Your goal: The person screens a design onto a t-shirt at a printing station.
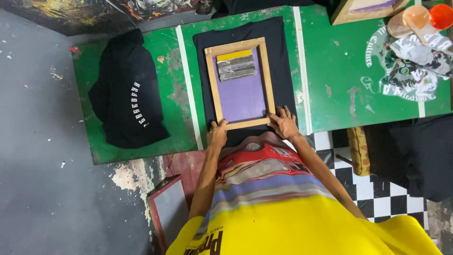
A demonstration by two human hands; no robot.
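We are pressing one wooden screen frame [240, 84] flat onto a black cloth [281, 56] spread on the green counter [339, 71], its long axis running away from us toward the far edge. Our left hand [217, 133] is curling over the frame's near left corner, its grip closed on the wooden rail, while our right hand [284, 123] is lying with fingers spread, its grip released, flat on the near right corner and the cloth. Inside the frame a purple mesh is showing, with one squeegee [236, 66], yellow-backed and silver-taped, lying crosswise at the far end. One folded black garment [126, 92] with a curved white print is lying at the counter's left. A round white emblem [401, 66] is painted on the right, partly under a patterned rag [424, 54]. Two white tape stripes [189, 89] are crossing the counter either side of the cloth.
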